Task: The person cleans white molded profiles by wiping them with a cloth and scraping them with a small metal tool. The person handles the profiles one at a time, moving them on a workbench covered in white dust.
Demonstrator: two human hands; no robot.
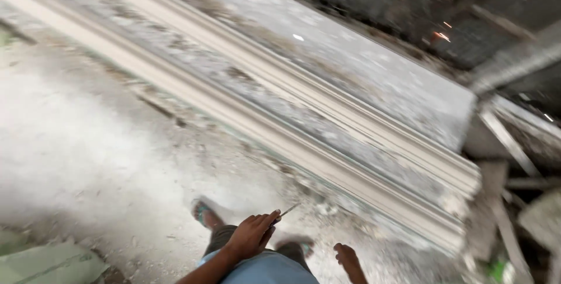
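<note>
Left hand (251, 236): fingers curled and pressed around the near end of a thin pointed tool (286, 210) — blade or pencil, the blur does not allow a call. Its tip projects toward the long moulded plaster strip (327, 144), without touching it. Right hand (346, 257): low at the frame's bottom edge, apparently loose and holding nothing; whether the fingers are spread cannot be told.

The strip lies on a dusty grey slab (374, 62), running from the far left corner to the near right end, where its stepped profile shows. The person stands on a white, powder-covered floor (87, 144) in sandals (201, 209).

Judgement: the strip looks cast and set — no tool contact yet, so any trimming or marking remains undone.
</note>
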